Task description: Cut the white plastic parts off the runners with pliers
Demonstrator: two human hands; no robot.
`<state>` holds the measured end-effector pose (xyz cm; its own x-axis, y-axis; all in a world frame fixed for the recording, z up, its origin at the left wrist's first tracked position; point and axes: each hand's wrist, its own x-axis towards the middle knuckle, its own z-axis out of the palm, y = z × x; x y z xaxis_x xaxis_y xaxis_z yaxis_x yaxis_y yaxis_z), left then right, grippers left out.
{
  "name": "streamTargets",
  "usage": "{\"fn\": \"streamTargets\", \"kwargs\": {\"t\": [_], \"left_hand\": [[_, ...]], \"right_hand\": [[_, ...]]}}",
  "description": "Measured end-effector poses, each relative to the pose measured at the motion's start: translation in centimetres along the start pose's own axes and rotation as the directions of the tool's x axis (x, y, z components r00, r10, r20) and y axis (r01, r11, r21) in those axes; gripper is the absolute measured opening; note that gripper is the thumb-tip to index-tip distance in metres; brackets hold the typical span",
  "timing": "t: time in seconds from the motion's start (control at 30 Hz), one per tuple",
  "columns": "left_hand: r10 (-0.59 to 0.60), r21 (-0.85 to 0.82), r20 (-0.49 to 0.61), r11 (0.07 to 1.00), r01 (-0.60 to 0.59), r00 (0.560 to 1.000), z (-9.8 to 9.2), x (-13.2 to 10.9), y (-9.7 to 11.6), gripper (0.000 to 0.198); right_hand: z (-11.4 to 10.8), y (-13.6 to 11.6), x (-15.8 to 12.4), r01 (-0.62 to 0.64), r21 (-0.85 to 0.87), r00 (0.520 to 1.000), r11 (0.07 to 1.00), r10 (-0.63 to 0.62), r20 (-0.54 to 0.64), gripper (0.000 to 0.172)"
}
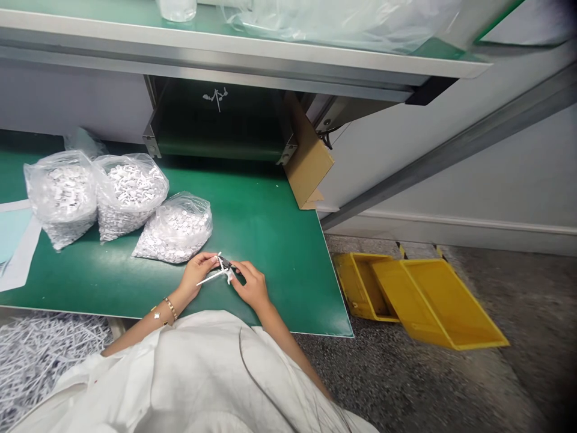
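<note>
Both hands meet over the near edge of the green table (270, 240). My left hand (195, 275) pinches a small white plastic sprue (218, 272) with thin branching arms. My right hand (251, 284) is closed around a small dark tool (229, 265) whose tip touches the sprue. A gold bracelet sits on my left wrist. Just behind my left hand lies a clear bag of small white parts (175, 228).
Two more clear bags of white parts (128, 191) (61, 195) stand at the left. A conveyor opening (220, 120) and a cardboard piece (309, 159) sit behind. Yellow bins (433, 304) lie on the floor at right. A heap of white sprues (40, 355) fills the lower left.
</note>
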<state>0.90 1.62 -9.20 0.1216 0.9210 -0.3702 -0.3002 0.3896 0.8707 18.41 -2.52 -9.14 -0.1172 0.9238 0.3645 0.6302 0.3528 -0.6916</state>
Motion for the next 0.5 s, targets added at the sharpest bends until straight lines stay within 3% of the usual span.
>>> {"fn": "streamTargets", "kwargs": {"t": [0.3, 0.5], "left_hand": [[0.022, 0.017, -0.017, 1.000, -0.022, 1.000, 0.29, -0.32, 0.20, 0.036], [0.039, 0.028, -0.011, 0.999, -0.038, 0.999, 0.31, -0.35, 0.18, 0.036]], "right_hand": [[0.36, 0.37, 0.13, -0.119, 0.029, 0.989, 0.992, 0.121, -0.086, 0.027], [0.28, 0.09, 0.23, -0.104, 0.059, 0.994, 0.993, 0.106, -0.034, 0.026]]}}
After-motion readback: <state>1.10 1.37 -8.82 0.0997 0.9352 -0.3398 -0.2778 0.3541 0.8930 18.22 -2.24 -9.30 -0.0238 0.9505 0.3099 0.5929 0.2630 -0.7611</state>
